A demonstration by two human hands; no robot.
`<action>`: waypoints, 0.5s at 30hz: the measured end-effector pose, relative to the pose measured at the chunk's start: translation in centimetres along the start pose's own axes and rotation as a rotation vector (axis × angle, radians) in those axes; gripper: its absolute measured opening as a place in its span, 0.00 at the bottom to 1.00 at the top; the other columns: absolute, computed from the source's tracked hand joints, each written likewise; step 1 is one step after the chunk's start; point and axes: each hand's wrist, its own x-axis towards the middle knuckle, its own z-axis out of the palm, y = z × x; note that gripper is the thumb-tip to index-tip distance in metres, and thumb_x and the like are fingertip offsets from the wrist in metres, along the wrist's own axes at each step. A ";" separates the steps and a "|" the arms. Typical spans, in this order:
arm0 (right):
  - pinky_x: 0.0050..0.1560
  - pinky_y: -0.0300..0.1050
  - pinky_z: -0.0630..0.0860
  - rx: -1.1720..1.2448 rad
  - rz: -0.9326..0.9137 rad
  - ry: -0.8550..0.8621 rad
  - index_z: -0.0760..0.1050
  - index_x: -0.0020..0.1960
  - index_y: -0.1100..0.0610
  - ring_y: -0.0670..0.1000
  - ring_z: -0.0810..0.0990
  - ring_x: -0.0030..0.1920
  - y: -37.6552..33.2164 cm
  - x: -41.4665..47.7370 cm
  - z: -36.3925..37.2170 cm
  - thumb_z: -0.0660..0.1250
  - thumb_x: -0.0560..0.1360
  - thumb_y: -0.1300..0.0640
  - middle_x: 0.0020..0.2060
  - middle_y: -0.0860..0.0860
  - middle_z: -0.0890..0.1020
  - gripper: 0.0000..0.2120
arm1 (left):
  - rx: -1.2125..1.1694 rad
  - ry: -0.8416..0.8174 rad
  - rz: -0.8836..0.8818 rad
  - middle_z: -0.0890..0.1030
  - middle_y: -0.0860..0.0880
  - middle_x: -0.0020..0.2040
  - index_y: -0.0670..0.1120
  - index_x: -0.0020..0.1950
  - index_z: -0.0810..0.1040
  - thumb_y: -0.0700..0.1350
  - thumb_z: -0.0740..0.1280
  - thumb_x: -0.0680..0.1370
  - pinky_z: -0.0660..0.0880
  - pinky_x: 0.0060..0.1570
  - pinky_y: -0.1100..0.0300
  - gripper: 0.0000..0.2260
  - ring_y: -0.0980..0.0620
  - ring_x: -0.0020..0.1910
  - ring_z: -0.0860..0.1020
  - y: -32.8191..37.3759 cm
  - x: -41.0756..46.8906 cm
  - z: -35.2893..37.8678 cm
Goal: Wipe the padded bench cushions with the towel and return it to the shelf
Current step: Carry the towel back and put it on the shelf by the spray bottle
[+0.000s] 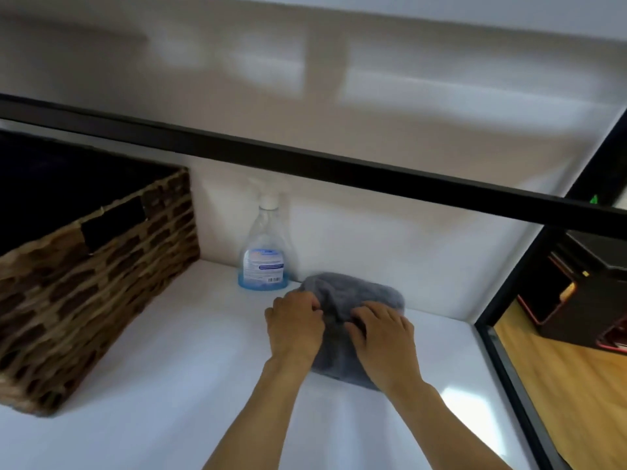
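A folded grey towel (353, 293) lies on the white shelf (169, 385), close to the back wall and right of centre. My left hand (294, 325) rests on the towel's left edge with curled fingers gripping the cloth. My right hand (381, 337) lies on top of the towel's right half, fingers bent and pressing into it. Both forearms come in from the bottom of the view. No bench cushions are in view.
A clear spray bottle (264, 245) with blue liquid stands just left of the towel against the wall. A woven basket (88, 283) fills the shelf's left side. A black frame bar (339, 167) crosses above. Wooden floor and dark furniture (576, 293) show at the right.
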 end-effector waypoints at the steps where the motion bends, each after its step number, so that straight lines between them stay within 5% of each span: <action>1: 0.62 0.46 0.66 0.009 -0.024 0.008 0.78 0.54 0.47 0.48 0.75 0.58 -0.2 0.0 -0.2 0.58 0.80 0.46 0.55 0.43 0.80 0.11 | -0.153 -0.002 -0.069 0.80 0.47 0.57 0.48 0.56 0.79 0.44 0.63 0.79 0.71 0.57 0.56 0.08 0.46 0.56 0.77 -0.1 0.4 -0.5; 3: 0.58 0.47 0.70 0.039 -0.026 0.013 0.78 0.50 0.48 0.48 0.78 0.51 0.1 0.2 -0.5 0.59 0.80 0.50 0.49 0.44 0.81 0.09 | -0.322 -0.037 -0.189 0.81 0.46 0.57 0.46 0.54 0.81 0.39 0.63 0.78 0.72 0.57 0.58 0.09 0.46 0.56 0.78 -1.1 0.9 -1.3; 6: 0.62 0.47 0.72 0.104 -0.061 0.052 0.77 0.59 0.51 0.52 0.79 0.56 -0.1 0.5 -0.4 0.58 0.81 0.52 0.57 0.50 0.81 0.12 | -0.074 -0.143 -0.208 0.78 0.45 0.59 0.47 0.58 0.79 0.42 0.63 0.78 0.73 0.57 0.55 0.10 0.46 0.55 0.77 -2.8 1.0 -1.6; 9: 0.77 0.51 0.51 0.012 -0.082 -0.144 0.61 0.76 0.50 0.52 0.57 0.77 -1.0 0.4 1.3 0.49 0.83 0.45 0.77 0.49 0.62 0.24 | 0.250 -0.014 0.021 0.73 0.44 0.64 0.49 0.63 0.73 0.44 0.62 0.77 0.70 0.59 0.50 0.14 0.43 0.61 0.73 -2.1 1.1 -0.5; 12: 0.76 0.52 0.38 -0.073 -0.036 -0.218 0.46 0.80 0.49 0.49 0.42 0.79 -0.6 0.2 2.4 0.43 0.83 0.43 0.80 0.46 0.48 0.27 | 0.249 -0.182 0.317 0.54 0.48 0.80 0.50 0.78 0.56 0.53 0.50 0.83 0.53 0.74 0.48 0.23 0.46 0.78 0.51 -1.9 0.9 2.3; 15: 0.76 0.54 0.36 -0.081 0.103 -0.267 0.40 0.80 0.48 0.48 0.38 0.78 0.1 0.5 2.0 0.40 0.83 0.41 0.80 0.44 0.43 0.28 | 0.330 -0.261 0.231 0.45 0.53 0.81 0.53 0.79 0.45 0.58 0.44 0.83 0.46 0.76 0.45 0.25 0.49 0.79 0.43 -2.7 1.8 3.9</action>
